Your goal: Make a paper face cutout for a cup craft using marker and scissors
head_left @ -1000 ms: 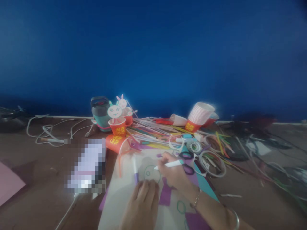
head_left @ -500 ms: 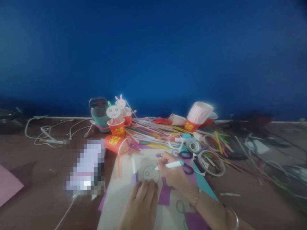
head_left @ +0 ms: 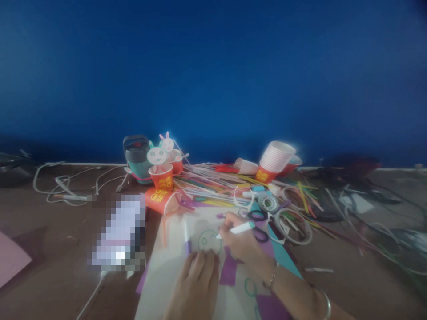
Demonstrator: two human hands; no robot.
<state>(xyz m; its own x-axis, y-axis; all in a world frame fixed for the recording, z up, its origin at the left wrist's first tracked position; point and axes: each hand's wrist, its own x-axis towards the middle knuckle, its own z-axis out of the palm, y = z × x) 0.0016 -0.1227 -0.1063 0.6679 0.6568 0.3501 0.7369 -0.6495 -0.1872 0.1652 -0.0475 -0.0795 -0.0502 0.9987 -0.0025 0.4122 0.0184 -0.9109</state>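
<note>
My right hand [head_left: 245, 244] pinches a white marker [head_left: 243, 228] with a green end, its tip at a green circle drawing [head_left: 205, 233] on the white paper [head_left: 155, 280]. Inside the circle is a smaller ring. My left hand [head_left: 198, 282] lies flat, fingers stretched, on the paper just below the drawing. A white and purple marker [head_left: 187, 240] lies beside the drawing, close to my left fingertips. Another small green ring [head_left: 250, 287] is drawn below my right wrist. Black-handled scissors [head_left: 262, 234] lie just beyond my right hand, their blades hard to make out.
Rabbit-faced cutouts [head_left: 156, 155] stand in red paper cups [head_left: 161, 178]; another cup [head_left: 162, 202] lies tipped over. Loose coloured sticks [head_left: 213, 180] spread behind the paper. Cups are stacked [head_left: 276, 158] at the back right. Tape rolls [head_left: 267, 203], a pixelated phone-like object [head_left: 120, 231] and cables [head_left: 65, 184] lie around.
The marker's tip has shifted very slightly within the circle drawing. My left hand stays in place on the paper. The whole view has drifted a little.
</note>
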